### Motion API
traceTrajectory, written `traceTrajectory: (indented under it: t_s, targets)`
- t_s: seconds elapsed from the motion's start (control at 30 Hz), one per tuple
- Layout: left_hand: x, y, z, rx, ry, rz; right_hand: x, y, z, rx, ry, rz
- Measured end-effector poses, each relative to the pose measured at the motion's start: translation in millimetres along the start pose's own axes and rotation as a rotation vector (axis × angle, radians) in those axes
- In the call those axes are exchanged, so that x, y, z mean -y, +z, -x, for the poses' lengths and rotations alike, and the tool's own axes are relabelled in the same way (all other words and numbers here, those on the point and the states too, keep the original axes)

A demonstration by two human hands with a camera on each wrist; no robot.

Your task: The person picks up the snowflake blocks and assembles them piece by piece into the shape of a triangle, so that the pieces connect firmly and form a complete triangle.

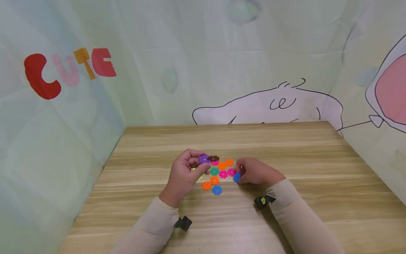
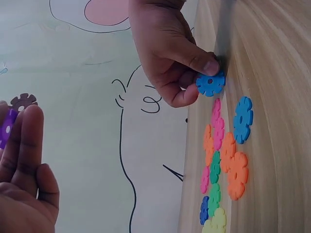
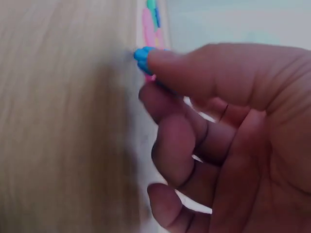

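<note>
Blue disc (image 2: pixel 211 83) pinched in right hand (image 2: pixel 167 53)

I see right hand (image 2: pixel 167 53) pinching blue disc (image 2: pixel 211 83) on edge against wooden table (image 2: pixel 277 73); left hand (image 2: pixel 24 179) holds purple disc (image 2: pixel 7 128) with brown disc (image 2: pixel 23 102).

The right hand (image 3: pixel 228 131) covers most of the blue disc (image 3: pixel 142 57) in the blurred right wrist view.
</note>
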State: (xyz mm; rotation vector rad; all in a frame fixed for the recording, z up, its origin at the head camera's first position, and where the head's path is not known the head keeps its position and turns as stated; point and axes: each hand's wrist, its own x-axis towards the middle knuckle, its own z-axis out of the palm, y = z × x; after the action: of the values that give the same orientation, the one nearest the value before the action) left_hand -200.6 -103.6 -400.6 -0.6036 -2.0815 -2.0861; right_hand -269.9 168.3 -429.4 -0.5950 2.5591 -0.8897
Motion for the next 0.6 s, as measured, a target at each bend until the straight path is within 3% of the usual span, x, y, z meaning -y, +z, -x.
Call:
traceTrajectory:
  t_s: [0.17,0.47,0.6]
  targets:
    - [-0.7,0.3,-0.6,-0.010,-0.011,-0.007,7,-7,3.6,-0.002,-0.020,-0.142]
    - [-0.2,-0.2,-1.3,-0.016,-0.003,-0.003,47,-21,26.1,-0.129,-0.245,-0.480]
    - [0.9,-0.2,-1.0,-0.014,0.000,-0.006,58,-20,35.1,-0.150,-0.301,-0.573]
